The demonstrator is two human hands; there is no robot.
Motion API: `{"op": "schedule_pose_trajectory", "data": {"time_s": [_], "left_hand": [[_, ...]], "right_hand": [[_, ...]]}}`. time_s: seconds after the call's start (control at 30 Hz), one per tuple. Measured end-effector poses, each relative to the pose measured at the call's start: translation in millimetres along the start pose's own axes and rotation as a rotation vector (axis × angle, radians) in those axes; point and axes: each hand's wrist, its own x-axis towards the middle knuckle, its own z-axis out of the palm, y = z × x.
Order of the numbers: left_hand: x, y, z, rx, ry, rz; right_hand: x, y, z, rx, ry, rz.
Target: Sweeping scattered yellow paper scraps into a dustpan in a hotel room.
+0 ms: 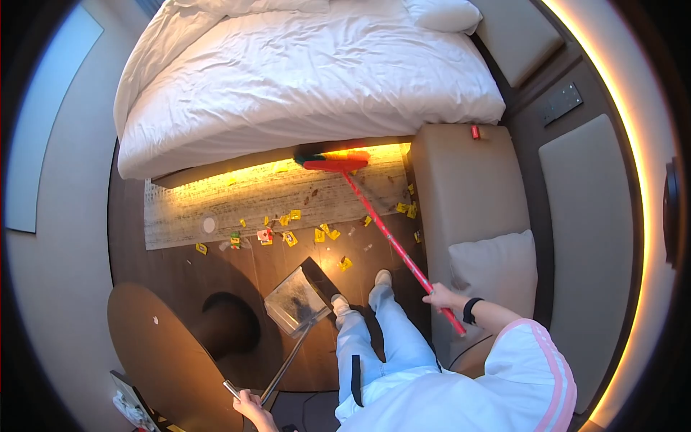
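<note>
My right hand (441,298) grips the red handle of a broom (386,232) near its upper end. The broom's red head (337,164) and multicoloured bristles reach the far side of the rug, at the lit gap under the bed. In my left hand (249,406) is the metal handle of a long-handled dustpan (294,299). Its pan sits on the wood floor just left of my feet, with dark matter inside. Between the pan and the bed lie several yellow wrappers (320,235), a red-and-white packet (265,236) and a green-and-yellow packet (235,240).
A white-covered bed (302,75) spans the far side, with a patterned rug (183,216) before it. A padded bench (469,183) bears a cushion (494,264) and a small red object (475,132). To the left stands a round brown table (156,351) on a dark pedestal.
</note>
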Motion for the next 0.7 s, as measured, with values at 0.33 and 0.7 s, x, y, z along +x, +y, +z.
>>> {"op": "schedule_pose_trajectory", "data": {"time_s": [0.33, 0.7], "left_hand": [[15.4, -14.8, 12.4, 0.019, -0.052, 0.049], [77.3, -86.6, 40.9, 0.365, -0.056, 0.108]], "right_hand": [[-99.5, -19.6, 10.0, -0.114, 0.107, 0.035], [-9.5, -79.6, 14.6, -0.319, 0.299, -0.027]]}}
